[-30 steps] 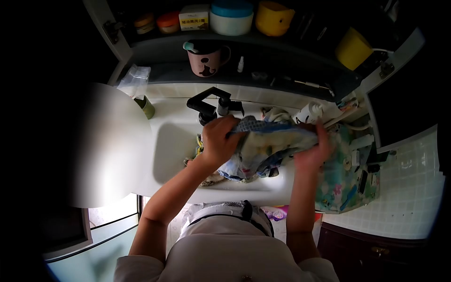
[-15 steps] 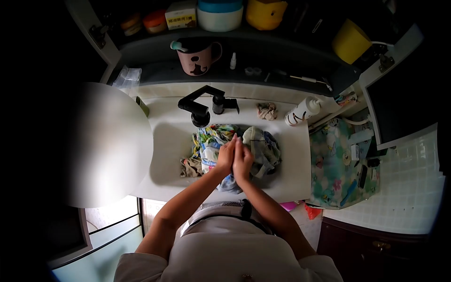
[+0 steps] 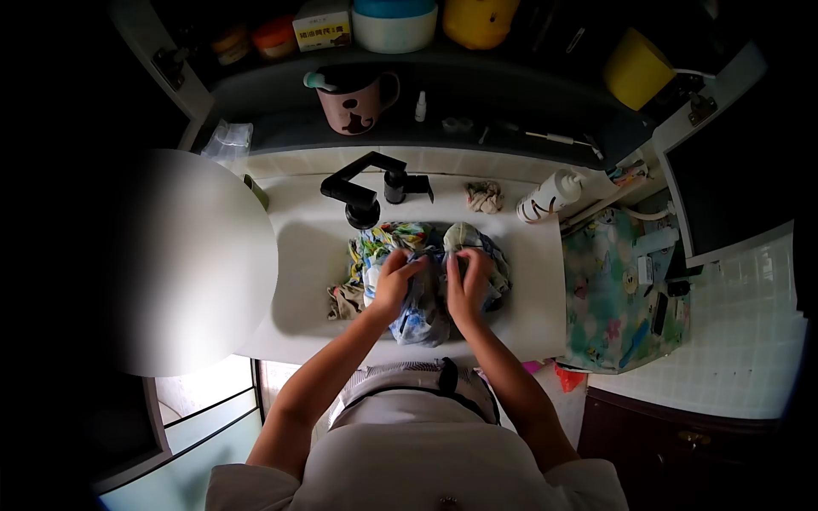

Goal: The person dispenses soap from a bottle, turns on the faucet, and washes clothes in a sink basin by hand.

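A heap of wet-looking clothes lies in the white sink [image 3: 298, 281]. On its left side is a bright patterned garment [image 3: 375, 245] in green, yellow and red. Between my hands hangs a pale blue-grey cloth [image 3: 423, 317]. My left hand [image 3: 394, 281] pinches its left side, thumb and fingers together. My right hand [image 3: 469, 281] is closed on the right side, beside a bunched grey-green garment [image 3: 464, 238]. Exact fingertip contact is partly hidden in the folds. A small brown cloth [image 3: 345, 301] rests at the heap's left edge.
Over the sink's back reaches a black faucet [image 3: 362, 183]. A crumpled cloth [image 3: 484, 197] and a white pump bottle [image 3: 550, 196] stand on the rear ledge. Above is a dark shelf with a pink mug [image 3: 351, 106]. A round white object [image 3: 213, 264] blocks the left.
My hands were pressed together above the heap. They have moved apart to left and right, and each now grips the pale blue-grey cloth.
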Available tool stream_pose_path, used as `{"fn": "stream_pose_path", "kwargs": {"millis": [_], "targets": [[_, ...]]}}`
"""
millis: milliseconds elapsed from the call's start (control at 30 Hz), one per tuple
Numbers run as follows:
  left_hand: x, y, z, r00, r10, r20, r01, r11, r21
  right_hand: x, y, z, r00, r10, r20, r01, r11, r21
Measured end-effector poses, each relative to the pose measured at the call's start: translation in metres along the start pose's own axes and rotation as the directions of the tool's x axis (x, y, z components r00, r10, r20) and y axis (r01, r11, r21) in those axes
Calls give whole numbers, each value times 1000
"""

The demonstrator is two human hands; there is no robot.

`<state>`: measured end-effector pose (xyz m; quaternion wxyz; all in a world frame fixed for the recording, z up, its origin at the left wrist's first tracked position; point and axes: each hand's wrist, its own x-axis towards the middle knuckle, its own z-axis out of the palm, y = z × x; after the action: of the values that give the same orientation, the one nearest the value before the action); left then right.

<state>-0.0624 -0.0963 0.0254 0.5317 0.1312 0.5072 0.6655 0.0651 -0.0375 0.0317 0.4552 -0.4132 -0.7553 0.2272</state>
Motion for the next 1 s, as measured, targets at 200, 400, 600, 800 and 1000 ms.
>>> {"fn": "stream_pose_path", "kwargs": {"millis": [200,400,600,800,1000], "targets": [[8,4,-19,999,34,37,-33,999,-26,-64,-10,-24,863,-227,452,297,950,-91],[8,6,-16,844,424,328,-534,722,439,-74,59,-8,926,25,376,38,986,-160],[-19,-38,-13,740,488,463,-550,43,834,-36,40,-5,985,166,-52,-166,986,0],[-10,-34,7,842,527,114,-333,343,878,-14,-16,17,895,443,-53,-414,869,270],[-10,-38,4,804,590,73,-387,426,818,-44,-6,42,898,439,10,-432,879,200]]}}
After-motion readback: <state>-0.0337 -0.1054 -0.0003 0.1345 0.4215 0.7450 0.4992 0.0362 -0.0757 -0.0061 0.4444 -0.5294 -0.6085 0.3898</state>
